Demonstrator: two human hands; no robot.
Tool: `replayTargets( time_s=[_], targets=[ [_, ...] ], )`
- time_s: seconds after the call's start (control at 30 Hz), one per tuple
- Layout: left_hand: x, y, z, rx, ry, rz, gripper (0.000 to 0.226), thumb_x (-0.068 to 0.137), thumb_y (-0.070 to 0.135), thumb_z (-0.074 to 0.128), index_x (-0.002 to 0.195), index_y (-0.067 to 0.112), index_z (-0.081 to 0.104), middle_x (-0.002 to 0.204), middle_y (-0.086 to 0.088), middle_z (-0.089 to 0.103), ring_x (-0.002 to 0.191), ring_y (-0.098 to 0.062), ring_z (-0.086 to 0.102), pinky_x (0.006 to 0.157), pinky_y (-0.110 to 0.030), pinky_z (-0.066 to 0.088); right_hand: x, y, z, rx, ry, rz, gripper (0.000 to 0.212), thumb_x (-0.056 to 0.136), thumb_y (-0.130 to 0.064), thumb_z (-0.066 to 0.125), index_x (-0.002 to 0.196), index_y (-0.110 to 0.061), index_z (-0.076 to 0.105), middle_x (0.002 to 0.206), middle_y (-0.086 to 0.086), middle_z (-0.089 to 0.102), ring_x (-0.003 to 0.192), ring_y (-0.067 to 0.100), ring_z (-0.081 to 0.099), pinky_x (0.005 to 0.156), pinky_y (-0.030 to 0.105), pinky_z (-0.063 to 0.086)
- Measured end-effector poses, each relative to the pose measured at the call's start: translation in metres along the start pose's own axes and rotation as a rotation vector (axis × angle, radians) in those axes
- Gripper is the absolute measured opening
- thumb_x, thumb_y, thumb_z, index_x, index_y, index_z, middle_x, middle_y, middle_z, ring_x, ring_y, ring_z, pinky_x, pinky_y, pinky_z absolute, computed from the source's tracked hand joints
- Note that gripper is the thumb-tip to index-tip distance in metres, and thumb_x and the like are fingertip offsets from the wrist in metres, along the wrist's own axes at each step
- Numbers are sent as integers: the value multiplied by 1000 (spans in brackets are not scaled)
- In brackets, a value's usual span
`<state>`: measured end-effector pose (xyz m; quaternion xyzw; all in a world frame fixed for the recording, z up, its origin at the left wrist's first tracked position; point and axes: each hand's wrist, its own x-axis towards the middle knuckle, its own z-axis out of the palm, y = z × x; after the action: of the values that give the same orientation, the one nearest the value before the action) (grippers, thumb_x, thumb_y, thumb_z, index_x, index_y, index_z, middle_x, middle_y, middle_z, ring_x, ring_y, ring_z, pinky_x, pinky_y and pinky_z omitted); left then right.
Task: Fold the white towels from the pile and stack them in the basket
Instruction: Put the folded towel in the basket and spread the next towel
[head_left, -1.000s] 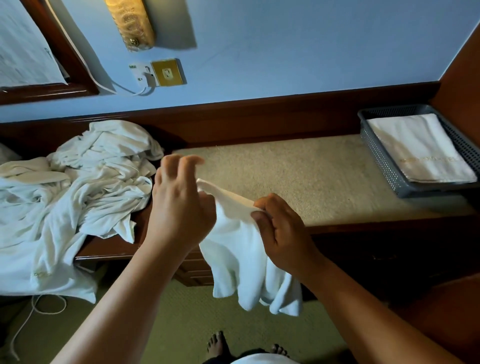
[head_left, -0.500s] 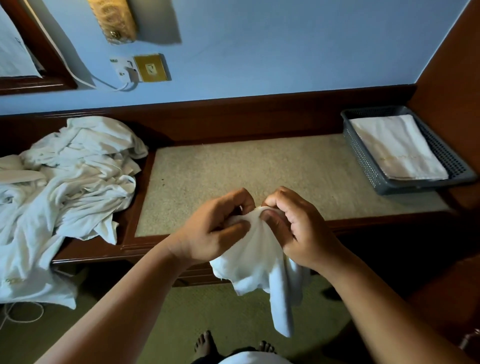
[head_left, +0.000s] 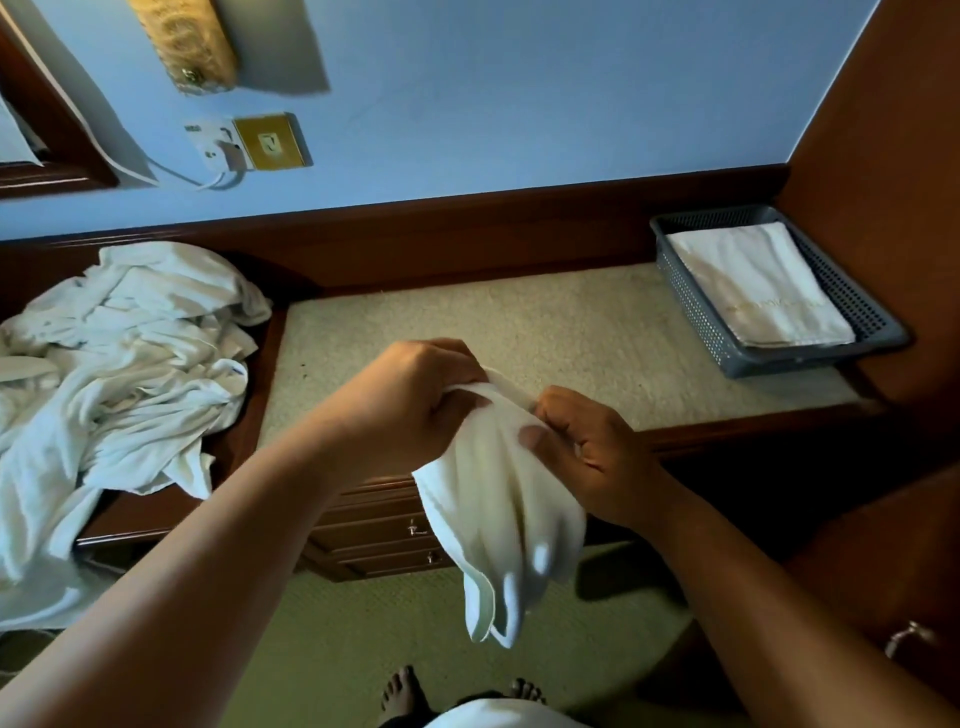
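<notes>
A white towel (head_left: 498, 499) hangs bunched in front of the desk edge. My left hand (head_left: 410, 405) grips its top edge on the left, and my right hand (head_left: 587, 457) pinches the same edge just to the right. The pile of crumpled white towels (head_left: 119, 374) lies on the left end of the desk and spills over its front. At the far right stands the grey basket (head_left: 696, 312), with a folded white towel (head_left: 758, 286) lying flat inside it.
The beige desk top (head_left: 545, 332) stretches between pile and basket, with a wooden rim and drawers (head_left: 384, 540) below. A wooden wall panel (head_left: 883, 156) rises right of the basket. A socket with a cable (head_left: 234, 150) sits on the blue wall. My bare feet (head_left: 400, 691) stand on the green carpet.
My hands came together on the towel's top edge, then began drawing apart along it. The towel hangs lower in front of the drawers.
</notes>
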<state>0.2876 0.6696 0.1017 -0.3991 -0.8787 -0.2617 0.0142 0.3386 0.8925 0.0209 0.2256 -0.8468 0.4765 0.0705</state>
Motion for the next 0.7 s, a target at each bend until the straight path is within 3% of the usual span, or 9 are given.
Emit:
replayTargets(
  time_s=[0.1,0.2,0.27,0.37,0.47,0.57,0.7],
  targets=[
    [-3,-9,-5,70,-66,-23,19,94,10,64,108,14,77,97,6,62,86,-10,62,75,-17,49,-17,40,13,-122,-54,101,15,97,-34,62,86,-24,59,81,-12,51,75,5,54,70,16,42],
    [-11,-20,-3,101,-165,-62,21,93,27,69,109,15,77,95,7,60,86,-11,62,79,-29,54,-35,74,28,-270,-70,171,19,93,-37,67,101,-20,69,90,-10,58,81,7,60,71,20,47],
    [-17,-26,-3,92,-183,-80,27,91,34,70,106,14,78,90,6,61,81,-10,60,74,-26,52,-44,90,38,-388,-119,237,25,91,-36,67,108,-18,71,96,-6,60,85,12,62,68,18,44],
    [-26,-31,-11,98,-164,-89,25,92,34,68,105,15,79,88,5,62,77,-9,61,69,-21,48,-64,114,49,-537,-199,376,29,89,-33,65,108,-11,70,102,3,62,94,24,65,74,27,47],
    [-39,-43,-28,135,-149,-124,21,94,29,66,105,17,79,88,7,61,77,-10,63,69,-33,54,-86,138,49,-668,-211,489,28,81,-27,69,93,-1,71,96,13,65,88,35,66,72,31,51],
    [-55,-63,-41,215,-128,-172,17,95,18,66,107,18,78,88,14,55,76,-10,59,69,-30,48,-96,154,45,-764,-239,491,22,66,-21,79,71,-1,71,76,12,63,71,36,65,60,34,54],
    [-79,-95,-50,367,-74,-270,19,89,2,70,104,10,79,90,1,61,77,-21,60,71,-31,43,-88,168,32,-829,-238,490,28,45,-16,90,54,-3,67,58,9,56,54,32,58,47,31,50]
  ],
)
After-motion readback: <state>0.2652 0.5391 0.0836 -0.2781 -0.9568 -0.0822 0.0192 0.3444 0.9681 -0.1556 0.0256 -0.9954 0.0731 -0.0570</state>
